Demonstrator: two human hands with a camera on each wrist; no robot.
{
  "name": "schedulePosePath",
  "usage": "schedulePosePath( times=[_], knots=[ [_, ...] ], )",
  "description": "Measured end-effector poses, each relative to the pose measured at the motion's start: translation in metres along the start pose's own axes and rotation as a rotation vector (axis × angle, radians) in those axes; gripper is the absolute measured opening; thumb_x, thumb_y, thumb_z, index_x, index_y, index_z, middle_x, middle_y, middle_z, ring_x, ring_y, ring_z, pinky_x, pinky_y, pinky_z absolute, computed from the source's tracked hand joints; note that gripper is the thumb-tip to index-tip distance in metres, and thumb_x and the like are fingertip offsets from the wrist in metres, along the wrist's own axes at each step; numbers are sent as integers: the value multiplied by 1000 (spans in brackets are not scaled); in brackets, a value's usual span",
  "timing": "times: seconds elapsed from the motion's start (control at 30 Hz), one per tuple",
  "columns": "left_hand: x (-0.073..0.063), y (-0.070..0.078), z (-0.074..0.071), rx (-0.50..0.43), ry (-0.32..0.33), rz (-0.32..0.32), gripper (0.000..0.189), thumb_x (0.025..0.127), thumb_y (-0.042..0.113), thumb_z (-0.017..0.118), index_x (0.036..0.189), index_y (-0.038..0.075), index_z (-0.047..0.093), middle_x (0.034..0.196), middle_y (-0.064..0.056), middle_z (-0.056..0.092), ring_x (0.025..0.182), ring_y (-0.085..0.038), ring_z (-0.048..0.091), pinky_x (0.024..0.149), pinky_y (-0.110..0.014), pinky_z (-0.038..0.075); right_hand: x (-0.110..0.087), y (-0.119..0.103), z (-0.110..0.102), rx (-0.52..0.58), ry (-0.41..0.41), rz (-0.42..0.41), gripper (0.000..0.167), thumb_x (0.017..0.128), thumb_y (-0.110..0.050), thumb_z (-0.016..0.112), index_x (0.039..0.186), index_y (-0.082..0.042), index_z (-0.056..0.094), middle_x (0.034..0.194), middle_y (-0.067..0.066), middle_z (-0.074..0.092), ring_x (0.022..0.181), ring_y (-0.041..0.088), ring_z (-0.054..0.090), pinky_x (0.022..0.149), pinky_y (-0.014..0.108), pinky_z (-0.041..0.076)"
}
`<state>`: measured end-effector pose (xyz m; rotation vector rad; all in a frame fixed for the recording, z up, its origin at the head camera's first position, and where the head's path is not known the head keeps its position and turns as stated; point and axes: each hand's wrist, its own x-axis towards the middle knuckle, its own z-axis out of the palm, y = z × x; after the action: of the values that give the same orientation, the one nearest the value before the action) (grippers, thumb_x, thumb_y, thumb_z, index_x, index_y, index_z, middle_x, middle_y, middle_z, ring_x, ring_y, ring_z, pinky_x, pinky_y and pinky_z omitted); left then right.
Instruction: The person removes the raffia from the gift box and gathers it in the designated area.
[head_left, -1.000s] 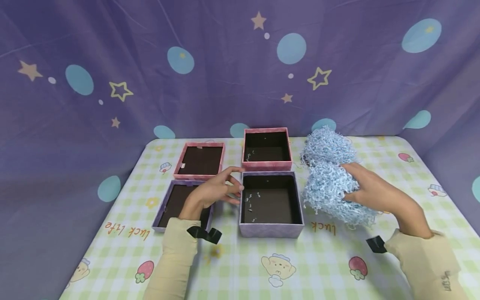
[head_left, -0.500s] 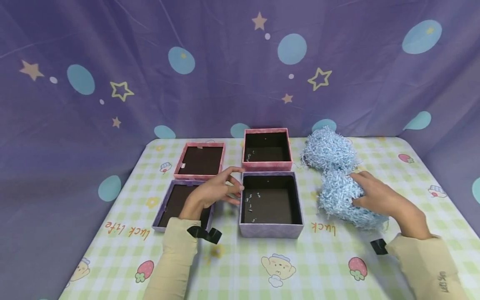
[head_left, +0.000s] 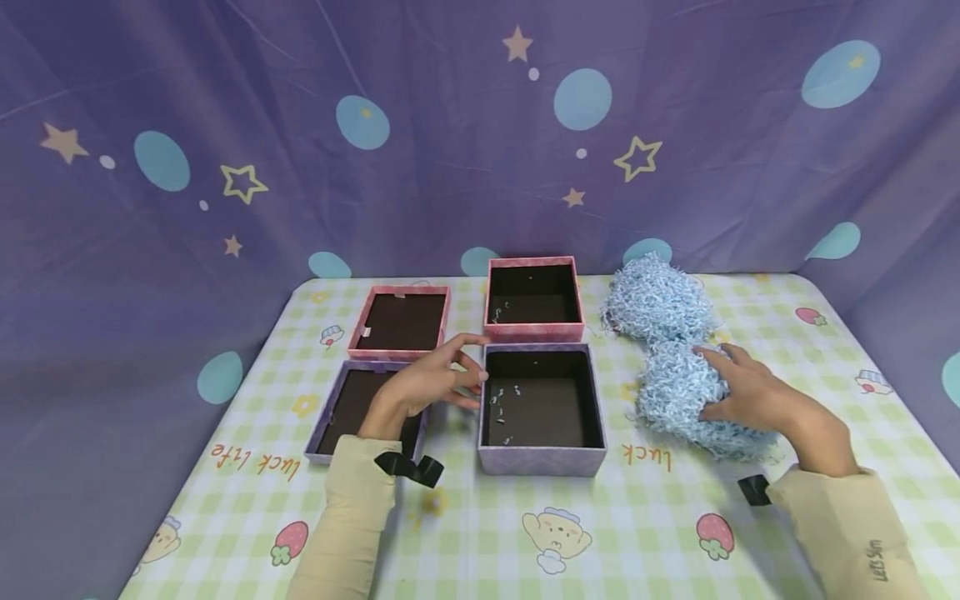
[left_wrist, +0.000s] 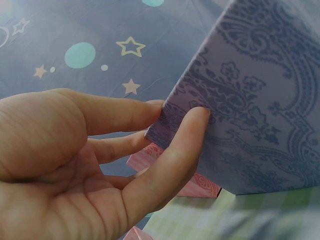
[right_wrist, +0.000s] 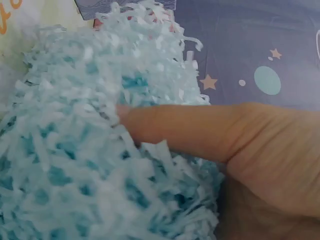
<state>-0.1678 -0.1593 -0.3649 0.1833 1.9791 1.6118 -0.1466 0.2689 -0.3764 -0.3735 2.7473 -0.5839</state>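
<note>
My left hand (head_left: 431, 379) holds the far left corner of the purple box (head_left: 542, 460), with a fingertip at the rim. In the left wrist view the thumb lies against the patterned outer wall of the purple box (left_wrist: 260, 120). The box stands upright, its dark inside showing a few paper bits. On the right, my right hand (head_left: 761, 400) grips the nearer clump of light blue shredded paper (head_left: 671, 392). One digit of it sinks into the shredded paper (right_wrist: 75, 150) in the right wrist view; the other fingers are hidden.
A second blue heap (head_left: 660, 296) lies behind the nearer one, against it. Behind the purple box stands a pink box (head_left: 534, 331). At left, a pink lid (head_left: 405, 321) and a purple lid (head_left: 348, 408) lie inside up, the latter partly under my forearm. A curtain (head_left: 450, 150) backs the checked table.
My right hand has moved right with the nearer clump of shredded paper, drawing it away from the purple box. The left hand has stayed at the box.
</note>
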Motion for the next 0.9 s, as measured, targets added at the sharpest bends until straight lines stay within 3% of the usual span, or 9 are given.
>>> schedulePosePath(
  times=[0.27,0.43,0.7,0.9],
  knots=[
    [1,0,-1,8,1,0,56,93,0,55,142,15,33,101,-15,49,79,-28,64,82,-52,55,-6,-6,-6,-1,-14,44,118,74,-54,75,154,-11,0,151,37,-1,133,60,9,89,83,14],
    [2,-1,-1,8,0,0,56,93,0,55,143,15,33,102,-15,49,79,-28,64,84,-53,53,-10,-11,-8,-4,-11,75,124,73,-65,70,153,-17,-11,153,34,-6,134,60,1,90,84,4],
    [1,1,-1,37,4,6,55,93,3,57,142,15,34,103,-16,49,82,-26,64,86,-54,53,-9,-25,-15,-2,35,83,108,83,-69,54,154,-17,-10,155,29,-11,136,60,-8,94,81,-5],
    [0,4,-3,154,25,32,50,94,5,55,140,12,37,104,-16,53,88,-23,62,87,-50,54,4,-46,-20,59,124,79,83,96,-64,27,154,-13,-3,156,27,-12,139,54,-13,98,78,-12]
  ],
)
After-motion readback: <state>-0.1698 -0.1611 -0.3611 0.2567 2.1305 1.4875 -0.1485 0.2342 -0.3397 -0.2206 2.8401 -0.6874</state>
